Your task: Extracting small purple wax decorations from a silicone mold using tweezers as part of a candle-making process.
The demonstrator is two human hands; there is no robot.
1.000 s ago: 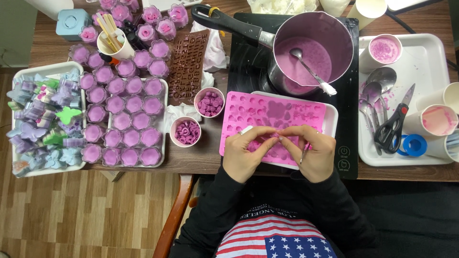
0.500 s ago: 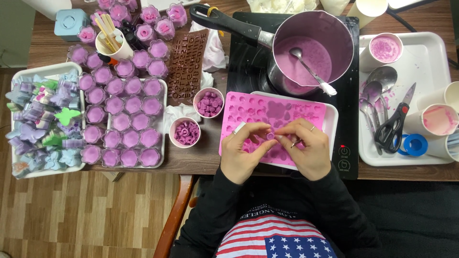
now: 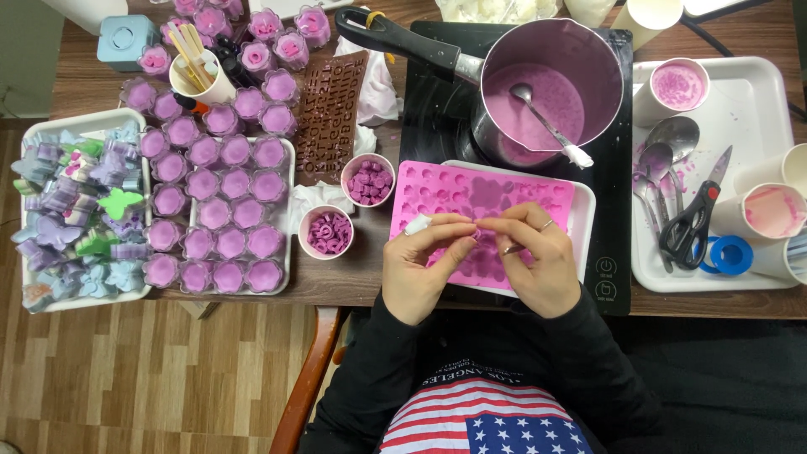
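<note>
A pink silicone mould point(image 3: 437, 192) with many small cavities lies on a white tray point(image 3: 583, 220) at the table's front edge. Both my hands hover over its near half, fingertips meeting. My left hand point(image 3: 423, 267), with a white plaster on the thumb, pinches a tiny purple piece against the fingers of my right hand point(image 3: 545, 262). A thin pointed stick point(image 3: 512, 249) shows under my right fingers. Two small white cups of purple pieces point(image 3: 328, 233) point(image 3: 368, 180) stand just left of the mould.
A pot of purple liquid with a spoon point(image 3: 538, 97) sits on a black hob behind the mould. Trays of purple flower-shaped moulded pieces point(image 3: 220, 210) and mixed shapes point(image 3: 71, 220) fill the left. At right, a white tray point(image 3: 761, 84) holds scissors, spoons, cups and tape.
My hands have lifted from pressing the mould's near edge and come together over it, fingertips now meeting around a small piece.
</note>
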